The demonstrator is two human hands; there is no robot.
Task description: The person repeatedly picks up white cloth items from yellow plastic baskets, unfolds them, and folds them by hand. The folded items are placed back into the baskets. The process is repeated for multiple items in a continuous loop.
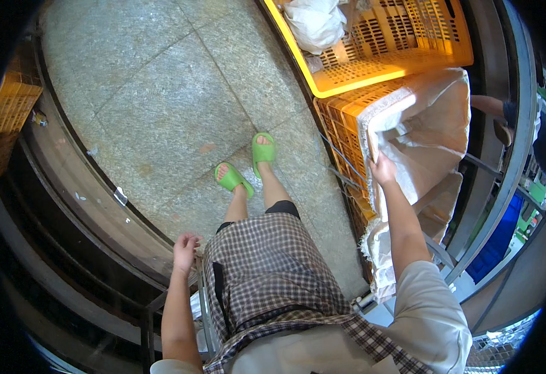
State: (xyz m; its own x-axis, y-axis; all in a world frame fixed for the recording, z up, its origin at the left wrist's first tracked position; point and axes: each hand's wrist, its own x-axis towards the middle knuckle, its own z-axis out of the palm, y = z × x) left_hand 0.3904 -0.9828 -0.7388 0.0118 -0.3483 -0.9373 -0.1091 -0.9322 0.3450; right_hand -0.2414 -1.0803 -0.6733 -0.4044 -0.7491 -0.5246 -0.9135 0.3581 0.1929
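My right hand (382, 169) reaches out to the right and is closed on the near rim of a whitish woven sack (450, 140). The sack lines an orange-yellow plastic crate (341, 112), its mouth spread wide. My fingertips are partly hidden by the folded rim. A second whitish sack (382, 262) with a frayed edge sits just below it, nearer to me. Beside my apron on the left, my left hand (187, 248) hangs with fingers loosely bent and apart, nothing visible in it.
A yellow perforated crate (372, 84) at the top right holds a white bundled bag (315, 25). Metal rails (503, 181) run along the right side. Another orange crate (11, 121) stands at the far left, behind a dark-edged ledge. Grey tiled floor (154, 118) lies between.
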